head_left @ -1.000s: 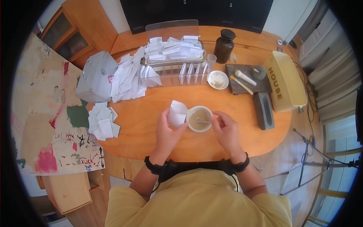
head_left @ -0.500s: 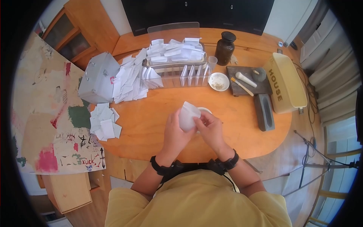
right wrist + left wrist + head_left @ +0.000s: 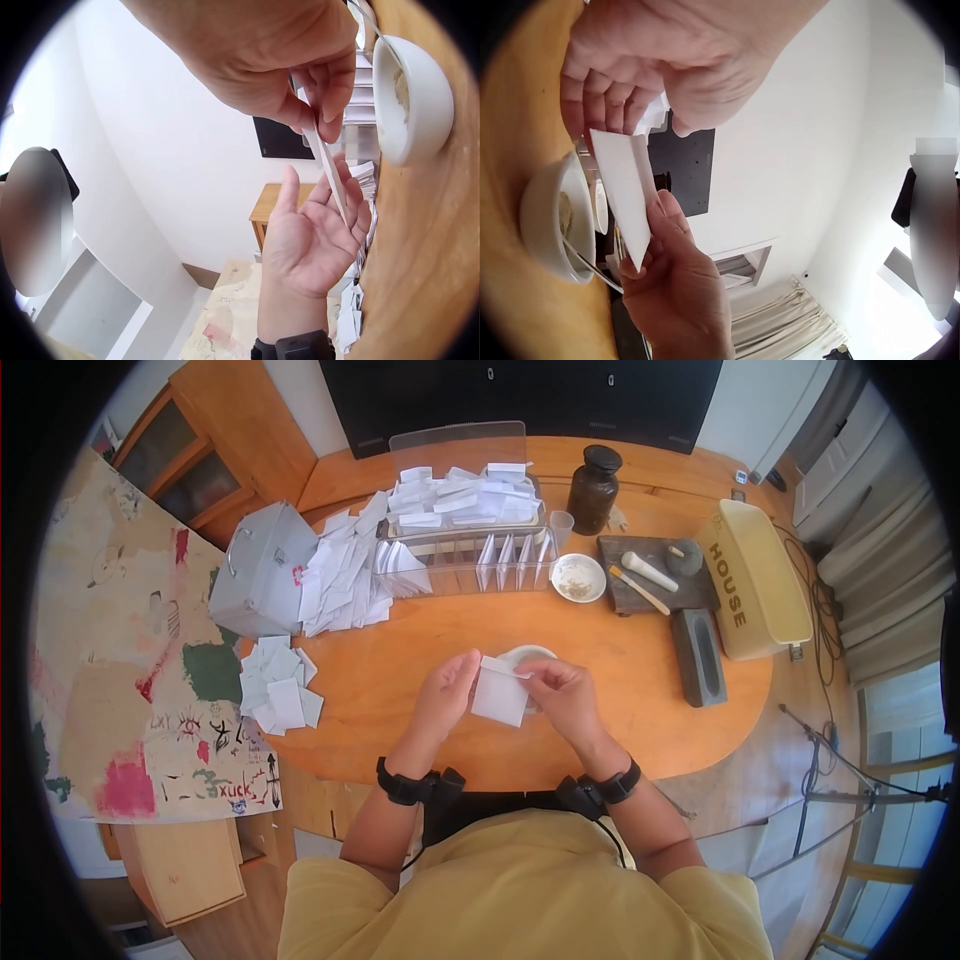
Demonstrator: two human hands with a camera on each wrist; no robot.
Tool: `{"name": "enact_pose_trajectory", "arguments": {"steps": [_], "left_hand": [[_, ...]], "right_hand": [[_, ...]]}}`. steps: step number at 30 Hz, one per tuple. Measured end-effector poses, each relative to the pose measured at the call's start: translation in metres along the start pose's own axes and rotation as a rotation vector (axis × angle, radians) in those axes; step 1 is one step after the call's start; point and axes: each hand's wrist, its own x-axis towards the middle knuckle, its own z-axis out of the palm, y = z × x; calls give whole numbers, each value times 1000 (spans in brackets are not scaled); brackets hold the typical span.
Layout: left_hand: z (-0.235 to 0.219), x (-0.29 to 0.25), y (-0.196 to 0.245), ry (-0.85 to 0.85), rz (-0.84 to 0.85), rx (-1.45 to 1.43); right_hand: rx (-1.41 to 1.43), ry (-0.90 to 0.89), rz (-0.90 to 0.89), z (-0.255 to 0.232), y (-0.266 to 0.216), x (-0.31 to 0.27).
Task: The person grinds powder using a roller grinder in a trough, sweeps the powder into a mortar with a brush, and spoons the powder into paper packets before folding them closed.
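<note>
A small white paper packet (image 3: 500,700) with a folded strip along its top is held up in front of the white bowl (image 3: 527,652). My right hand (image 3: 565,695) pinches the packet's right top corner between thumb and fingers. Beside the opposite edge is my left hand (image 3: 447,695), its thumb lifted away. In the right wrist view the left palm (image 3: 311,247) faces the packet, whose edge rests against extended fingers. The left wrist view shows the bowl with beige contents (image 3: 566,214) and a thin metal spoon handle (image 3: 592,268) leaning over its rim.
White packets (image 3: 345,570) spill between a silver case (image 3: 262,565) and a clear divided organizer (image 3: 460,570); more lie at the left (image 3: 278,685). To the right are a small dish (image 3: 578,577), a brown jar (image 3: 594,495), a dark board (image 3: 625,598), a stone trough (image 3: 697,655) and a yellow bin (image 3: 760,580).
The right hand has left the spoon in the bowl and taken hold of the packet. The packet, gaping earlier in the left hand, is now flatter with a folded top; the left fingers have loosened.
</note>
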Motion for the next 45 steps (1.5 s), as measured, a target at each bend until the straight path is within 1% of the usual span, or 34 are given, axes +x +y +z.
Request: {"name": "enact_pose_trajectory", "arguments": {"steps": [3,6,9,12,14,15,17,18,21,24,27,30,33,35,39,45], "left_hand": [[-4,6,-2,-96,78,70],[-7,7,10,-205,178,285],[-12,11,20,-322,195,346],[-13,13,41,-450,151,648],[-14,18,49,-517,169,765],[-15,21,53,-550,178,824],[-20,28,65,-459,198,902],[-23,33,71,-414,208,940],[-44,66,88,-169,264,927],[-57,104,105,142,289,771],[-58,132,116,297,357,782],[-60,160,107,358,383,839],[-47,163,109,379,387,976],[-46,168,108,375,390,979],[-45,178,103,403,407,1009],[-33,172,91,393,399,1198]], "right_hand": [[-4,-17,-4,0,-1,-1],[-20,-43,-7,-3,4,1],[-98,-85,-16,-8,7,2],[-164,-156,-22,-14,4,2],[-215,-224,-7,-19,0,2],[-234,-198,-74,-21,-2,1],[-270,-140,-210,-23,-5,-2],[-256,-106,-212,-26,-8,-4],[-235,-13,-219,-38,-11,-9],[-260,51,-222,-51,-6,-15],[-275,97,-216,-57,-6,-24],[-285,133,-212,-61,-5,-31],[-290,162,-194,-69,3,-34],[-263,174,-158,-73,6,-35],[-264,182,-149,-76,8,-36],[-258,181,-163,-74,12,-37]]}}
